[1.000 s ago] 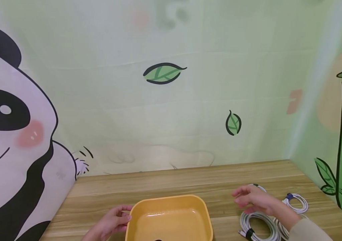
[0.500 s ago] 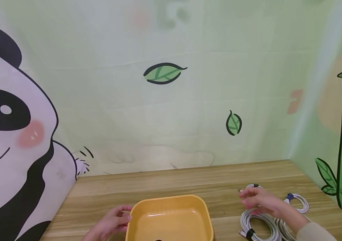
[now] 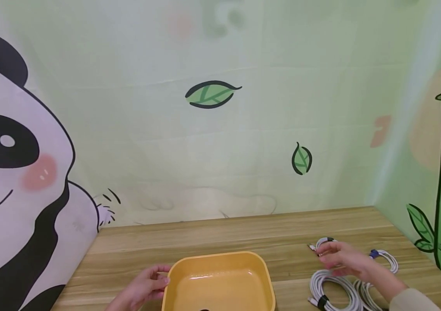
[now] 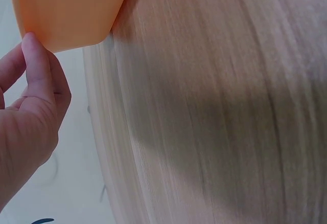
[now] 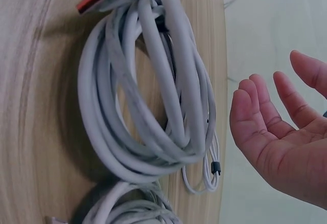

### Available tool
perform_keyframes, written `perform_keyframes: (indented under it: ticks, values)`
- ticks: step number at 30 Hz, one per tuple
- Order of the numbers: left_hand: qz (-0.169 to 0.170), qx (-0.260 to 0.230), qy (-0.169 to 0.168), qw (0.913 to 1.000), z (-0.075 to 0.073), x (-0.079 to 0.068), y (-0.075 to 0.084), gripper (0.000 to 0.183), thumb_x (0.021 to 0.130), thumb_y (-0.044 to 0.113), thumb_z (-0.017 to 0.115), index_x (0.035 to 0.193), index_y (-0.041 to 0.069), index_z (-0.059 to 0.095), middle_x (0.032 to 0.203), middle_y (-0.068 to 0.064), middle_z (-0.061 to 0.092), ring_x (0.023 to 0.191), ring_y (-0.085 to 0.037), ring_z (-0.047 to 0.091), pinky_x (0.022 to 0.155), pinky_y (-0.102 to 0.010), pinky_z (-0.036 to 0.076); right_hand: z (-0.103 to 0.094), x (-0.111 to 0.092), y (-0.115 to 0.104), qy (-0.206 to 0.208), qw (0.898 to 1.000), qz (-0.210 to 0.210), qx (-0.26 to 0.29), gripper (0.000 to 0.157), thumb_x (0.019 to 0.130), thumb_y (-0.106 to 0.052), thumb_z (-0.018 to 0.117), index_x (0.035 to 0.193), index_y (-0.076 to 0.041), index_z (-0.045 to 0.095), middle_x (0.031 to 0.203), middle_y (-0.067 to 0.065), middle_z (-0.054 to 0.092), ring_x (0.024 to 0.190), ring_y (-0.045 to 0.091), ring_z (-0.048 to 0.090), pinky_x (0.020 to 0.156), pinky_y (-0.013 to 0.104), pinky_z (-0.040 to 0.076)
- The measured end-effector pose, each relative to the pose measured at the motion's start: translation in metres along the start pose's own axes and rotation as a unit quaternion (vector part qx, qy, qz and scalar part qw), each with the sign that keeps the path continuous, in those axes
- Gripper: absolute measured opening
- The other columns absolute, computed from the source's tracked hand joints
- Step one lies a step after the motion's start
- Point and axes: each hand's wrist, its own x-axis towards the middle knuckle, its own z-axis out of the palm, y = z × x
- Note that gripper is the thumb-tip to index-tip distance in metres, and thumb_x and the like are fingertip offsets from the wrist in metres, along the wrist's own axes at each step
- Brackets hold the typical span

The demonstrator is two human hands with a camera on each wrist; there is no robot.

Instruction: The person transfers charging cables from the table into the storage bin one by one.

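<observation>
We find the left hand (image 3: 143,287) gripping the left edge of the yellow tray (image 3: 216,256) on the worktop (image 3: 220,233). The right hand (image 3: 346,259), loosely bent and holding nothing, hovers by coiled cables (image 3: 352,293) right of the tray.

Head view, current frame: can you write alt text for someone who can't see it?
A person's left hand touches the left side of a yellow tray on a wooden table, while the right hand, holding nothing, is near several coiled white cables to the tray's right. Behind is a pale green backdrop printed with a panda and leaves.
</observation>
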Motion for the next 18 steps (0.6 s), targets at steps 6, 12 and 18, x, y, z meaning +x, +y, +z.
perform_keyframes:
  ticks: [6, 12, 18]
  values:
    - [0.002, -0.002, 0.000, 1.0000, 0.000, 0.000, -0.001, 0.048, 0.085, 0.013, 0.056, 0.123, -0.008, 0.036, 0.090, -0.004, 0.053, 0.074, -0.009, 0.055, 0.064, -0.022, 0.050, -0.007, -0.004, 0.001, -0.001, 1.000, 0.001, -0.002, 0.039, 0.084, -0.017, 0.056, 0.115, 0.004, 0.045, 0.094, 0.001, 0.058, 0.086, 0.019, 0.055, 0.074, 0.038, 0.047]
    - [0.010, -0.003, -0.002, 0.9999, -0.001, 0.002, -0.003, 0.048, 0.085, 0.012, 0.057, 0.122, -0.009, 0.035, 0.089, -0.003, 0.052, 0.073, -0.009, 0.053, 0.063, -0.021, 0.050, -0.015, -0.005, 0.003, -0.002, 1.000, 0.008, -0.007, 0.043, 0.083, -0.018, 0.056, 0.119, 0.003, 0.045, 0.099, 0.002, 0.059, 0.090, 0.020, 0.056, 0.076, 0.039, 0.047]
    - [0.011, -0.001, -0.002, 0.9999, -0.001, 0.001, -0.003, 0.048, 0.085, 0.013, 0.057, 0.122, -0.009, 0.036, 0.088, -0.003, 0.052, 0.073, -0.009, 0.053, 0.064, -0.021, 0.049, -0.022, -0.008, 0.007, -0.006, 1.000, 0.013, -0.004, 0.046, 0.083, -0.018, 0.057, 0.121, 0.005, 0.042, 0.097, -0.001, 0.060, 0.090, 0.020, 0.055, 0.076, 0.039, 0.046]
